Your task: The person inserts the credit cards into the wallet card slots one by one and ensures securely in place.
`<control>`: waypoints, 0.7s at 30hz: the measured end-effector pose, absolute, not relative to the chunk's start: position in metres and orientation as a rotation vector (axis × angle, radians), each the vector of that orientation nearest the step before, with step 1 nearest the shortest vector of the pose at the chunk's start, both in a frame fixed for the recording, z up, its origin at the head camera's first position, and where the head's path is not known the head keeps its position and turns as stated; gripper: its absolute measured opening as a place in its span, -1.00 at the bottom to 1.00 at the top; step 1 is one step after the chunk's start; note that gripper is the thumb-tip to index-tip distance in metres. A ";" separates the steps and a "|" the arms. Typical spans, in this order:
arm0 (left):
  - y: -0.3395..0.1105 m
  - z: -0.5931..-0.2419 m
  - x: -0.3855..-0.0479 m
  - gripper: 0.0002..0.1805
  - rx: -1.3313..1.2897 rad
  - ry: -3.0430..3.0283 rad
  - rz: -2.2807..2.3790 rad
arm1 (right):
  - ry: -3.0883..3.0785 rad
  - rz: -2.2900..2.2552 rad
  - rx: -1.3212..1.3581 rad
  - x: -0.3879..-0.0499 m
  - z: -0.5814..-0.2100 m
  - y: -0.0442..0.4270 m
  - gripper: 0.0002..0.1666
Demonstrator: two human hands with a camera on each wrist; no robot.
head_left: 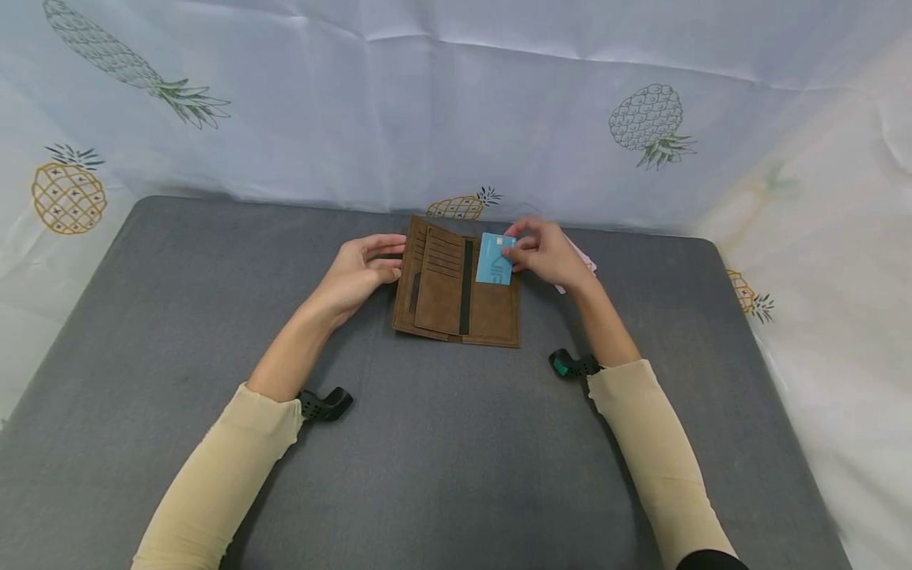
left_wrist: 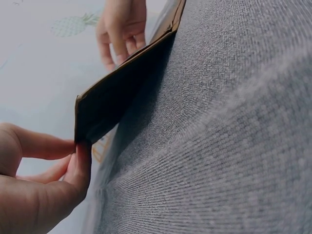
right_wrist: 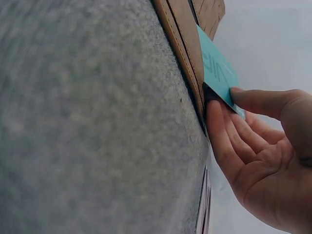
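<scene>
A brown wallet (head_left: 438,305) lies opened out near the far side of the table, its left half raised and showing several card slots. My left hand (head_left: 363,269) pinches the wallet's left edge between thumb and fingers, which the left wrist view shows close up at the flap's dark outer face (left_wrist: 122,87). Over the right half is a light blue card (head_left: 492,260) with a chip and large letters. My right hand (head_left: 545,252) pinches this card by its right edge, thumb on top; in the right wrist view the card (right_wrist: 217,68) tilts up from the leather.
Partly hidden behind the right hand, a thin pinkish stack (head_left: 584,255) lies on the table; its kind cannot be made out. The grey table (head_left: 456,459) ends at a white curtain (head_left: 456,103) printed with pineapples. Black wrist devices (head_left: 326,404) sit at both cuffs.
</scene>
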State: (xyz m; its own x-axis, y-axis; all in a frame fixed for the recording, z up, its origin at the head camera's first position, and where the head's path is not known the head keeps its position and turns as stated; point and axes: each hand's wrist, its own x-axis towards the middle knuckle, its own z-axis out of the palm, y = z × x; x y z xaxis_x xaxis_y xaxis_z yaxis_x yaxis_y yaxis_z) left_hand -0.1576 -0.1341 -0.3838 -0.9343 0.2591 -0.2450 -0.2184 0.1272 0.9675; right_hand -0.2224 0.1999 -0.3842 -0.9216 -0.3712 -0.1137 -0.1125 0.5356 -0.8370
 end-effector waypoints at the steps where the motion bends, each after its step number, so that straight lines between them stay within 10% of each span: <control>1: -0.134 -0.384 -0.157 -0.32 0.039 2.060 1.866 | 2.499 -1.320 -0.400 -0.222 -0.384 0.200 -0.63; 21: -0.134 -0.383 -0.158 -0.32 0.046 2.057 1.865 | 2.476 -1.121 -0.545 -0.214 -0.383 0.206 -0.76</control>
State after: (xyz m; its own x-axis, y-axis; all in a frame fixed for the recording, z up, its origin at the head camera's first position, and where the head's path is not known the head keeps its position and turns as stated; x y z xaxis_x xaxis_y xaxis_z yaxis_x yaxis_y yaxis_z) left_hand -0.1582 -0.1342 -0.3830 -0.9336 0.2636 -0.2427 -0.2158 0.1270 0.9681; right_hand -0.2139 0.2061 -0.3830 -0.8579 -0.4853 -0.1690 -0.1931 0.6091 -0.7692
